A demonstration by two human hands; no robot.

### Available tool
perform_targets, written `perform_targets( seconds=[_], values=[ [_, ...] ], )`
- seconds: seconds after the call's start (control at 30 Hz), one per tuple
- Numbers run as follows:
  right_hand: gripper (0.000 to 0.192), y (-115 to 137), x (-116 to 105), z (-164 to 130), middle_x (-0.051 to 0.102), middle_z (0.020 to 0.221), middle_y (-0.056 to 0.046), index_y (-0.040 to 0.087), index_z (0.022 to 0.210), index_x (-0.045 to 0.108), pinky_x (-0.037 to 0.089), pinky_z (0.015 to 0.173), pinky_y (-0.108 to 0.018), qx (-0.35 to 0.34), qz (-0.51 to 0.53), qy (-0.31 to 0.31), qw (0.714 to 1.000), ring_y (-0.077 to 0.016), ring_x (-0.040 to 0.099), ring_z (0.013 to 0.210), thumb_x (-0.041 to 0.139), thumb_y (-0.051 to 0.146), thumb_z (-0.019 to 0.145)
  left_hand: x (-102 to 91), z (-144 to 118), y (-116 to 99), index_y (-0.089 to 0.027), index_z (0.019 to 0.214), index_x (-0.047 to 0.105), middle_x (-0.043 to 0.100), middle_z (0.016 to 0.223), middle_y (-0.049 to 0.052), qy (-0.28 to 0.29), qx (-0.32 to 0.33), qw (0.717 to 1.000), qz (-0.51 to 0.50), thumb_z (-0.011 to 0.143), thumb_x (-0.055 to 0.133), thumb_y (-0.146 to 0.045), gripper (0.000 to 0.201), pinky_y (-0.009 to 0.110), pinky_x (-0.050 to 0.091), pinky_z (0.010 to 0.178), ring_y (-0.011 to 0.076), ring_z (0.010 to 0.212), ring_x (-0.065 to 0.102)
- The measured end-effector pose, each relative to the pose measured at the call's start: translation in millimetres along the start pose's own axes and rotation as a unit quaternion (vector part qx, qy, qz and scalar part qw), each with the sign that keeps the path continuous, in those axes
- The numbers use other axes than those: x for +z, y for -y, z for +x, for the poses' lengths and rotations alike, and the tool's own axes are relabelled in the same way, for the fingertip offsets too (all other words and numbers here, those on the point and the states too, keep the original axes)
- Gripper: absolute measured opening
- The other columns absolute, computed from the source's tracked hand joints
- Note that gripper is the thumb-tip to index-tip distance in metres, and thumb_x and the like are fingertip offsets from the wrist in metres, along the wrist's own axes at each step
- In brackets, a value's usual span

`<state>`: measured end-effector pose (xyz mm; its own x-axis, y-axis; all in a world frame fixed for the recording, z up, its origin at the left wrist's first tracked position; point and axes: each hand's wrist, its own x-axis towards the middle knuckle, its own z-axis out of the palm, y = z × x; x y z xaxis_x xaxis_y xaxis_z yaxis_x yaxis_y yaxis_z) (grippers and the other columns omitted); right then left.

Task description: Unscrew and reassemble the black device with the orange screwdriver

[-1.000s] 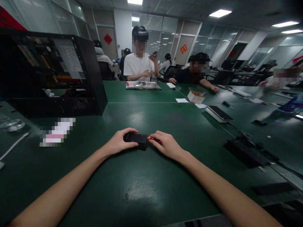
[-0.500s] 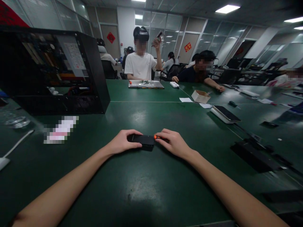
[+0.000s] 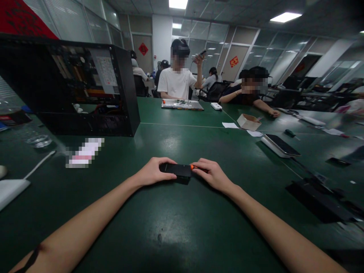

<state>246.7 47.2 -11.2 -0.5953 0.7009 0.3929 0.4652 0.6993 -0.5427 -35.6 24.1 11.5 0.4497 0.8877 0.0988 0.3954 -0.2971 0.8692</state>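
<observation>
One black device (image 3: pixel 175 170), left hand (image 3: pixel 153 172) gripping; one orange-tipped tool (image 3: pixel 196 167), right hand (image 3: pixel 213 175)

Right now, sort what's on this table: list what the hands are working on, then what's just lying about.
In hand:
left hand on small black device
right hand holding orange-tipped tool

Lying about:
open computer case
cardboard box
flat phone-like device
clear dish
</observation>
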Motion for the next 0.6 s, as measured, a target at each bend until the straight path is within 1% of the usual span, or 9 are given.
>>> perform_targets(
  seconds=[0.1, 0.23, 0.33, 0.47, 0.53, 0.6],
  values=[
    [0.029, -8.3, -3.6, 3.8, 0.067, 0.094, -0.007, 0.020, 0.115, 0.072, 0.051, 0.074, -0.030, -0.043, -0.032, 0.010, 0.999, -0.0172, 0.063, 0.082, 0.052, 0.037, 0.102, 0.8, -0.9, 0.4, -0.017, 0.109, 0.075, 0.077, 0.100, 0.006, -0.003, 0.003, 1.000, 0.004, 0.073, 0.085, -0.040, 0.044, 0.032, 0.051, 0.081, 0.0240, 0.092, 0.070],
    [0.031, -12.7, -9.2, 5.9, 0.069, 0.102, -0.010, 0.021, 0.120, 0.070, 0.053, 0.077, -0.033, -0.094, -0.134, 0.011, 0.986, -0.0205, 0.065, 0.089, 0.049, 0.034, 0.102, 4.0, -2.0, -0.3, -0.016, 0.109, 0.076, 0.077, 0.097, 0.006, -0.008, 0.003, 1.000, 0.007, 0.071, 0.086, -0.040, 0.046, 0.031, 0.051, 0.078, 0.0235, 0.089, 0.070],
    [0.030, -11.6, -8.6, 5.8, 0.071, 0.107, -0.011, 0.019, 0.121, 0.069, 0.054, 0.078, -0.035, -0.107, -0.182, -0.003, 0.977, -0.0224, 0.064, 0.093, 0.049, 0.032, 0.103, 6.4, -2.7, -1.0, -0.016, 0.111, 0.075, 0.077, 0.098, 0.007, -0.013, -0.001, 1.000, 0.008, 0.071, 0.086, -0.041, 0.049, 0.031, 0.052, 0.076, 0.0232, 0.087, 0.070],
    [0.027, -9.2, -3.6, 8.2, 0.071, 0.107, -0.013, 0.016, 0.118, 0.067, 0.053, 0.081, -0.038, -0.116, -0.204, -0.020, 0.972, -0.0237, 0.063, 0.095, 0.048, 0.028, 0.102, 7.6, -3.8, -3.1, -0.016, 0.111, 0.076, 0.078, 0.098, 0.007, -0.018, 0.012, 0.999, 0.037, 0.071, 0.086, -0.042, 0.049, 0.031, 0.051, 0.077, 0.0230, 0.087, 0.070],
    [0.026, -8.2, -0.7, 10.6, 0.071, 0.108, -0.013, 0.016, 0.117, 0.066, 0.052, 0.085, -0.041, -0.120, -0.212, -0.029, 0.969, -0.0248, 0.062, 0.098, 0.047, 0.025, 0.102, 8.3, -4.1, -4.6, -0.017, 0.112, 0.076, 0.078, 0.098, 0.006, -0.019, 0.018, 0.998, 0.057, 0.071, 0.085, -0.043, 0.049, 0.031, 0.051, 0.077, 0.0231, 0.087, 0.070],
    [0.025, -7.2, 2.0, 13.2, 0.071, 0.110, -0.013, 0.017, 0.116, 0.065, 0.050, 0.093, -0.045, -0.121, -0.214, -0.040, 0.968, -0.0256, 0.062, 0.103, 0.045, 0.023, 0.103, 9.7, -4.1, -6.0, -0.017, 0.112, 0.076, 0.078, 0.098, 0.006, -0.019, 0.022, 0.997, 0.074, 0.071, 0.085, -0.043, 0.049, 0.031, 0.050, 0.076, 0.0232, 0.086, 0.070]
  ],
)
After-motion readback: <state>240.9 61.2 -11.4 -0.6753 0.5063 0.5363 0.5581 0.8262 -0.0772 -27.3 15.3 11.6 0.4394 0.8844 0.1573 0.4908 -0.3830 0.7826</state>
